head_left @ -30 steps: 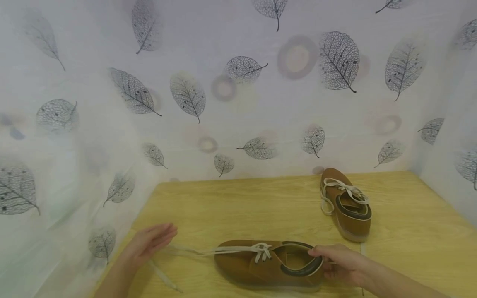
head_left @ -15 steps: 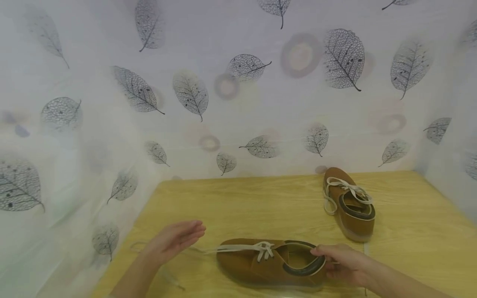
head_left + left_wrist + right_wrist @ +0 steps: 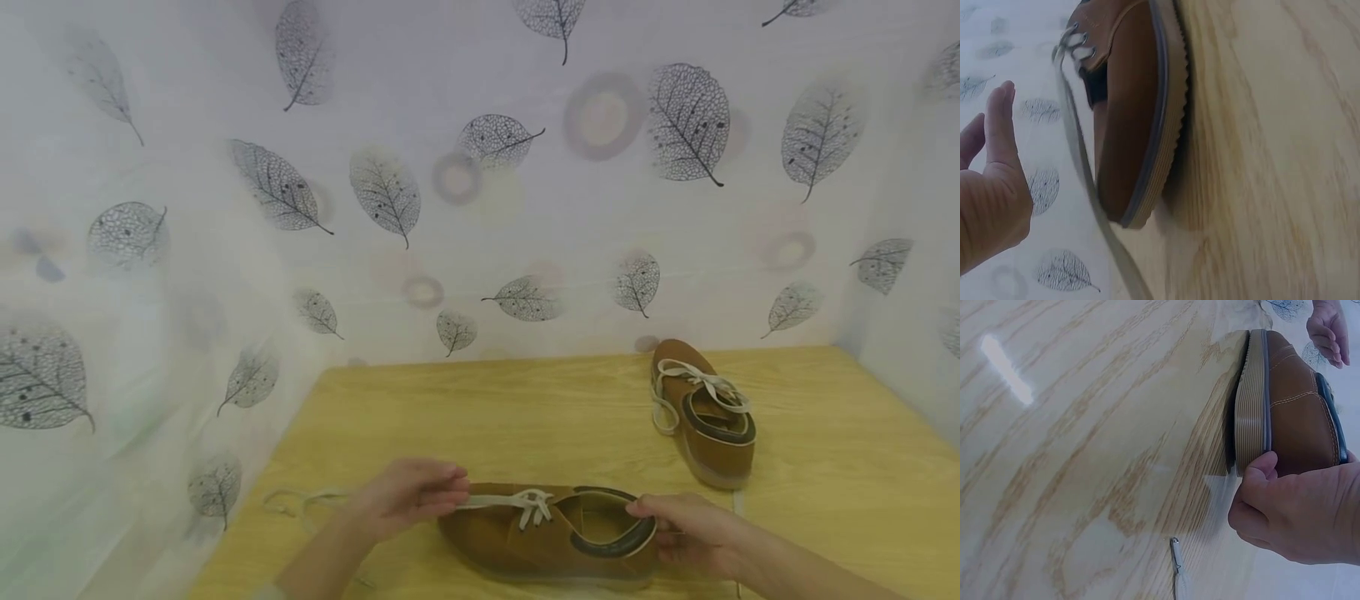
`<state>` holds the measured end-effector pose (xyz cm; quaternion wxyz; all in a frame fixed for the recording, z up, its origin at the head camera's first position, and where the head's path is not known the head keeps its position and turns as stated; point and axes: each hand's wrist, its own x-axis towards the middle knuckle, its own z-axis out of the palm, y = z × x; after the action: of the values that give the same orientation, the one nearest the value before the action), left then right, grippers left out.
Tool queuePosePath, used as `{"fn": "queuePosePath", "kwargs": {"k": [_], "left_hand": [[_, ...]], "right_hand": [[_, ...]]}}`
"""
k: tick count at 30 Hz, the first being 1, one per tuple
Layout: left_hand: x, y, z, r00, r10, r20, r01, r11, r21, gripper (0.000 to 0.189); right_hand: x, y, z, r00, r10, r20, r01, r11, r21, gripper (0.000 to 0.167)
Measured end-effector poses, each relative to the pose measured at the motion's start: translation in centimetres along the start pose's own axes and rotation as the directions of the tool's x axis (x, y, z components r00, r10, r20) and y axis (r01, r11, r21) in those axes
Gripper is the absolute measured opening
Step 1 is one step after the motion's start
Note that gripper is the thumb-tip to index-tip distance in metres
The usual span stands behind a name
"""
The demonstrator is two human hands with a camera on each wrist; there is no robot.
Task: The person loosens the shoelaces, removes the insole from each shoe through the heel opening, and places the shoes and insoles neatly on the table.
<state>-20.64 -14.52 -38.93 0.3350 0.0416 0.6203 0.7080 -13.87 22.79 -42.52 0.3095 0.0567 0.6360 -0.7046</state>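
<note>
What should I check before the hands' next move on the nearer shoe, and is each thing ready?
1. Nearer shoe upright: ok, sole down on the table.
2. Right hand steadying it: ok, gripping the heel.
3. Left hand holding the lace: not ok; in the left wrist view, fingers straight, apart from it.
4. Lace tied: not ok; it trails forward past the toe.
5. Loose lace untangled: cannot tell; the left forearm hides part.
</note>
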Motion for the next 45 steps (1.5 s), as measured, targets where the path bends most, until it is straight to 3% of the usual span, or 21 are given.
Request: {"fn": "queuePosePath", "kwargs": {"k": [3, 9, 15, 23, 28, 32, 35, 40, 45], "left_hand": [[0.6, -0.6, 1.4, 1.0, -0.023, 0.013, 0.022, 0.998, 0.054, 0.036], [1.9, -1.7, 3.4, 0.992, -0.057, 0.11, 0.042, 0.99, 0.137, 0.03], [2.8, -2.1, 4.7, 0.981, -0.059, 0.187, 0.034, 0.99, 0.137, 0.031], [3.8, -2.4, 6.0, 0.991, -0.038, 0.131, 0.014, 0.983, 0.185, 0.027], [4.4, -3.1, 7.2, 0.999, -0.035, 0.037, 0.028, 0.983, 0.179, 0.023], [4.7, -3.8, 8.0, 0.999, 0.002, -0.038, 0.004, 0.986, 0.169, 0.02], [4.8, -4.3, 8.1, 0.998, 0.034, -0.047, -0.026, 0.984, 0.177, 0.02], [4.4, -4.8, 7.9, 0.995, 0.099, 0.002, -0.098, 0.982, 0.16, 0.018], [3.8, -5.6, 7.5, 0.975, 0.214, 0.054, -0.218, 0.971, 0.095, 0.014]], "right_hand": [[0.0, 0.0, 0.0, 1.0, -0.008, 0.012, 0.008, 1.0, 0.001, 0.022], [-0.1, -0.2, -0.1, 1.0, 0.0, 0.019, 0.0, 1.0, -0.008, 0.031], [0.1, -0.2, 0.0, 1.0, -0.002, 0.029, 0.002, 1.0, -0.014, 0.032], [0.2, 0.0, -0.1, 1.0, -0.009, 0.02, 0.01, 1.0, -0.024, 0.026], [0.3, -0.1, -0.3, 0.999, -0.02, 0.04, 0.021, 0.999, -0.027, 0.031], [0.3, 0.1, -0.5, 0.999, -0.024, 0.044, 0.025, 0.999, -0.023, 0.023], [0.4, 0.1, -0.6, 0.999, -0.023, 0.04, 0.024, 0.999, -0.024, 0.018], [0.3, 0.0, -0.5, 0.998, -0.03, 0.057, 0.032, 0.999, -0.03, 0.014], [0.1, -0.1, -0.5, 0.997, -0.04, 0.071, 0.042, 0.999, -0.03, 0.011]]}}
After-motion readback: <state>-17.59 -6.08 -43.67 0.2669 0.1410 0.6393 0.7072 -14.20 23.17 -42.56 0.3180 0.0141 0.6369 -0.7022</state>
